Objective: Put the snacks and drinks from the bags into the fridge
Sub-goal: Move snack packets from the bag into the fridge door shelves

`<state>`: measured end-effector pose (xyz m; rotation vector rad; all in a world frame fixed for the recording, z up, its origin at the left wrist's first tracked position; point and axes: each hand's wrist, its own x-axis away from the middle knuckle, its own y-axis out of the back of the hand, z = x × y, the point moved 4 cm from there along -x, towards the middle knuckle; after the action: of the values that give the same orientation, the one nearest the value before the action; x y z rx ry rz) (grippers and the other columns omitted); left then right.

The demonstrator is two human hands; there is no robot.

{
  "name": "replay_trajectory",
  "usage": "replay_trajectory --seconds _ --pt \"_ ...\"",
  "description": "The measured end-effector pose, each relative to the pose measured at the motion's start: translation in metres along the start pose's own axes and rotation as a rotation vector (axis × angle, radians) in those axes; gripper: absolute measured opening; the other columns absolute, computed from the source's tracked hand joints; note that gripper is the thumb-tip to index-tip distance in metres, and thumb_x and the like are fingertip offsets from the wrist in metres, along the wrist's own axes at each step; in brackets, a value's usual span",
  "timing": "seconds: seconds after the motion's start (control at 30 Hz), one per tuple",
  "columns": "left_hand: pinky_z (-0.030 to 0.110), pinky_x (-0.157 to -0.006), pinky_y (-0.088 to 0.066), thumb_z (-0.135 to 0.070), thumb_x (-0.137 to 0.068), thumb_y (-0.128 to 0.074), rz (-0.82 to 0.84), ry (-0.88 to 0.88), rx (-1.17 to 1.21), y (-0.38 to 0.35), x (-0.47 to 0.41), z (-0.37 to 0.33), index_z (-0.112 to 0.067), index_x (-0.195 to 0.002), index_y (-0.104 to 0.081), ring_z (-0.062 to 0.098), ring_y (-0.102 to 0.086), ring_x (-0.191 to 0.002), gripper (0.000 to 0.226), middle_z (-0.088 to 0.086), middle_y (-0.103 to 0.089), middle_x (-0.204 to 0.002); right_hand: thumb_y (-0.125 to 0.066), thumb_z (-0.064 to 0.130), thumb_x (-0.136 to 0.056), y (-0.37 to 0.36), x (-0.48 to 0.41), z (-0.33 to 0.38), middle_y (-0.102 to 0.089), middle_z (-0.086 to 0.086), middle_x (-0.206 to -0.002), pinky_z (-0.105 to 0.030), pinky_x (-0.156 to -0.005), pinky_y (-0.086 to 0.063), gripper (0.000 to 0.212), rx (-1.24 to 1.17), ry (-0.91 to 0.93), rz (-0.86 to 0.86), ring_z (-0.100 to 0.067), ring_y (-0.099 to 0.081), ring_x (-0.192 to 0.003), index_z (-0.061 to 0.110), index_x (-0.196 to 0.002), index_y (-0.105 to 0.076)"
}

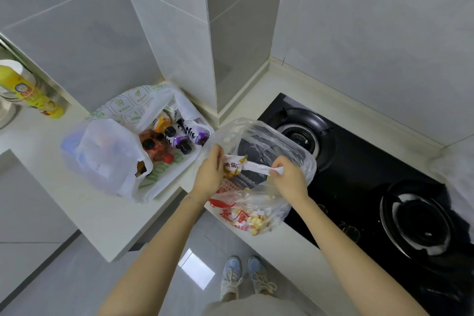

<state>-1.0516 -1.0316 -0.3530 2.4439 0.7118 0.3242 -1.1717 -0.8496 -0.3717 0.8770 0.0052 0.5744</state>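
Head cam: clear bag (295, 146) at counter (102, 213) edge is pinched by left hand (207, 174) and right hand (289, 177); snack packs (241, 215) printed in red Chinese.

Shopping bag (133, 108): white, green squares and lettering.
Clear plastic bag (287, 143): colourless, see-through.
Snack packet (238, 214): white, red characters, yellow pieces pictured.
Purple-label bottles (179, 140): black caps, purple-and-white zigzag labels.
Orange bottle (162, 122): orange body, black cap.
Gas hob (359, 182): glossy black.
Tabletop (84, 202): cream.
Spray can (30, 90): yellow.
Wall tiles (77, 33): pale grey.
Shoes (243, 279): white and light blue.
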Motion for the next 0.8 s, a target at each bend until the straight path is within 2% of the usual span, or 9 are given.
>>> replay_trajectory --seconds 0.07,0.13,0.2,0.4,0.47,0.57,0.63,0.73,0.8 --pt "0.030 -0.057 -0.034 -0.014 -0.105 -0.035 -0.090 0.017 0.107 0.006 -0.003 -0.004 -0.009 -0.093 -0.036 0.006 -0.038 -0.057 0.013 -0.003 -0.040 -0.072 -0.062 0.012 -0.091 0.008 0.000 0.004 -0.059 0.003 -0.083 -0.018 -0.060 -0.039 0.010 -0.108 -0.009 -0.037 -0.012 -0.055 -0.075 0.014 -0.087 -0.054" --pt "0.022 -0.055 -0.033 -0.013 -0.105 -0.033 -0.163 0.040 0.231 0.012 -0.005 -0.008 -0.009 -0.093 -0.034 0.002 -0.035 -0.055 0.013 -0.003 -0.034 -0.072 -0.063 0.011 -0.091 0.016 0.000 0.007 -0.059 0.002 -0.086 -0.014 -0.062 -0.039 0.008 -0.188 -0.017 -0.070 -0.011 -0.055 -0.078 0.012 -0.090 -0.055" --pt "0.016 -0.054 -0.033 -0.014 -0.106 -0.030 -0.187 0.058 0.298 0.016 -0.007 -0.013 -0.009 -0.095 -0.032 -0.001 -0.034 -0.054 0.012 -0.004 -0.031 -0.074 -0.063 0.010 -0.090 0.023 0.000 0.009 -0.059 0.001 -0.089 -0.014 -0.063 -0.041 0.009 -0.278 -0.043 -0.105 -0.012 -0.057 -0.081 0.012 -0.093 -0.055" --pt "0.014 -0.063 -0.037 -0.011 -0.105 -0.032 -0.213 0.083 0.419 0.016 -0.015 -0.022 -0.007 -0.100 -0.032 -0.007 -0.037 -0.059 0.007 -0.004 -0.034 -0.081 -0.064 0.001 -0.087 0.037 0.010 0.023 -0.058 0.003 -0.093 -0.022 -0.072 -0.058 0.016 -0.626 -0.117 -0.203 -0.010 -0.062 -0.085 0.010 -0.098 -0.055" --pt "0.016 -0.068 -0.044 -0.016 -0.104 -0.038 -0.192 0.169 0.537 0.010 -0.017 -0.023 -0.009 -0.103 -0.033 -0.007 -0.044 -0.064 0.009 -0.004 -0.039 -0.084 -0.065 0.000 -0.086 0.039 0.015 0.026 -0.060 0.002 -0.097 -0.019 -0.070 -0.057 0.021 -0.717 -0.118 -0.229 -0.009 -0.064 -0.090 0.010 -0.102 -0.056" --pt "0.038 -0.082 -0.055 -0.036 -0.099 -0.052 -0.083 0.282 0.691 0.002 -0.017 -0.025 -0.019 -0.107 -0.039 0.019 -0.063 -0.081 0.023 0.009 -0.058 -0.096 -0.069 0.003 -0.084 0.044 0.019 0.025 -0.063 -0.001 -0.102 -0.022 -0.074 -0.055 0.027 -0.765 -0.138 -0.274 -0.011 -0.065 -0.093 0.012 -0.107 -0.058" --pt "0.041 -0.080 -0.059 -0.041 -0.096 -0.057 -0.045 0.291 0.704 0.000 -0.012 -0.032 -0.023 -0.109 -0.043 0.027 -0.067 -0.087 0.026 0.012 -0.064 -0.098 -0.071 0.007 -0.084 0.048 0.022 0.025 -0.065 -0.002 -0.101 -0.021 -0.075 -0.052 0.028 -0.752 -0.155 -0.275 -0.012 -0.065 -0.092 0.010 -0.109 -0.059" --pt "0.031 -0.072 -0.060 -0.030 -0.094 -0.063 -0.015 0.276 0.772 -0.002 -0.002 -0.044 -0.015 -0.114 -0.046 0.023 -0.068 -0.083 0.030 0.015 -0.068 -0.098 -0.071 0.011 -0.085 0.054 0.028 0.025 -0.070 -0.002 -0.099 -0.020 -0.074 -0.051 0.023 -0.794 -0.150 -0.258 -0.010 -0.067 -0.091 0.008 -0.106 -0.064" --pt "0.041 -0.084 -0.057 -0.019 -0.093 -0.065 0.009 0.279 0.819 -0.002 0.006 -0.048 -0.011 -0.114 -0.049 0.022 -0.067 -0.079 0.028 0.017 -0.067 -0.094 -0.069 0.013 -0.087 0.057 0.033 0.026 -0.071 0.000 -0.100 -0.022 -0.076 -0.052 0.021 -0.850 -0.142 -0.234 -0.008 -0.068 -0.091 0.010 -0.107 -0.066"
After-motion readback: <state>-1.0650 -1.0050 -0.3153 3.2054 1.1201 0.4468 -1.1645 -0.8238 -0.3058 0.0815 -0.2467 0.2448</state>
